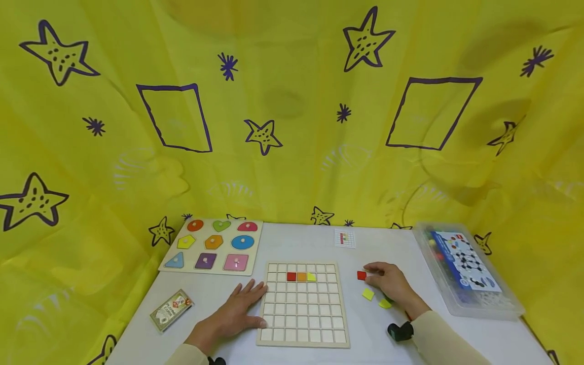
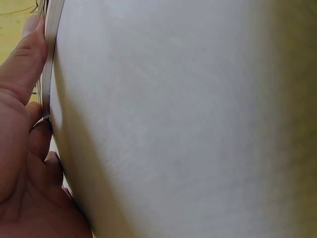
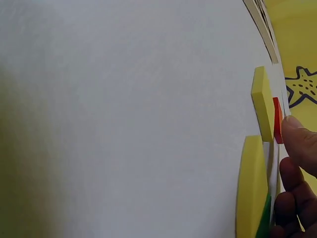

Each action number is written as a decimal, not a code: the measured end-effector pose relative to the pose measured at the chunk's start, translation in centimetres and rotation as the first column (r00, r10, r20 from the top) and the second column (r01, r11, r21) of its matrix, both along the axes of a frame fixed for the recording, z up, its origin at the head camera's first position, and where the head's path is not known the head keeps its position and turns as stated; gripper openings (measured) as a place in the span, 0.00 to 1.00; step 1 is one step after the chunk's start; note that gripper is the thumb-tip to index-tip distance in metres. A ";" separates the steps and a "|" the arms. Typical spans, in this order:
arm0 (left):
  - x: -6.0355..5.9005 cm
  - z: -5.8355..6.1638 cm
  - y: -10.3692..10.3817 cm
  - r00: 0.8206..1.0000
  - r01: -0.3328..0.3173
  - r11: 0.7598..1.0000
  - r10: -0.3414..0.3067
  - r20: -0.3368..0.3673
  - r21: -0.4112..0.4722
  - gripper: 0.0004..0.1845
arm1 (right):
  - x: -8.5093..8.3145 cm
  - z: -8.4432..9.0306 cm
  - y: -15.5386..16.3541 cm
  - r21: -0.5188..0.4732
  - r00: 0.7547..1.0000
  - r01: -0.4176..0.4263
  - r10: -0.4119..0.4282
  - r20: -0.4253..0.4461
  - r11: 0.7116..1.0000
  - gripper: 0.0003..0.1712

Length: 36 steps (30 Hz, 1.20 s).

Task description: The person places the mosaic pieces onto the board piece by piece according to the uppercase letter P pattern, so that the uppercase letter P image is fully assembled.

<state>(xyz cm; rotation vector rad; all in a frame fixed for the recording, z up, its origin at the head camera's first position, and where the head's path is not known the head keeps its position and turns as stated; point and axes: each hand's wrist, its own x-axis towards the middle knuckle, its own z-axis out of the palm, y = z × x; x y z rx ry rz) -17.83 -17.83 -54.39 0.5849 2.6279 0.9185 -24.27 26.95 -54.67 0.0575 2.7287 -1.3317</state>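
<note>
Nearest the camera, the left hand lies flat with fingers straight, pressing the left edge of the white grid board on the table. A red tile, orange tile and yellow tile sit in the board's second row. The right hand rests to the board's right, fingertips touching a loose red square tile; whether it pinches the tile cannot be told. Two yellow tiles lie beside it. Farther out: shape puzzle, pattern card, plastic box, card pack
</note>
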 end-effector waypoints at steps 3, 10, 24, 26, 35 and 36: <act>0.0 0.1 0.0 1.000 0.000 1.000 0.000 0.002 0.001 0.51 | -0.1 -0.2 -0.1 0.005 1.000 -0.001 0.001 0.005 1.000 0.20; 0.0 0.2 -0.1 1.000 -0.006 1.000 0.006 0.007 0.002 0.51 | -0.3 -0.5 -0.4 0.033 0.999 -0.005 0.006 -0.034 0.999 0.18; 0.0 0.3 -0.1 1.000 0.011 1.000 -0.011 -0.011 0.004 0.51 | -0.1 -0.3 -0.4 0.056 0.999 -0.004 0.006 -0.052 0.998 0.17; 0.0 0.3 -0.1 1.000 0.009 1.000 -0.009 -0.007 0.005 0.51 | 0.0 -0.3 -0.5 0.039 0.998 -0.001 0.004 -0.055 0.999 0.18; 0.1 0.3 -0.1 1.000 0.003 1.000 -0.003 -0.003 0.002 0.51 | -0.1 0.4 -1.4 -0.005 0.992 0.036 -0.037 -0.120 0.999 0.18; 0.0 0.3 -0.1 1.000 0.003 1.000 -0.003 -0.005 0.001 0.51 | -0.1 0.5 -1.6 -0.020 0.991 0.040 -0.042 -0.123 0.999 0.18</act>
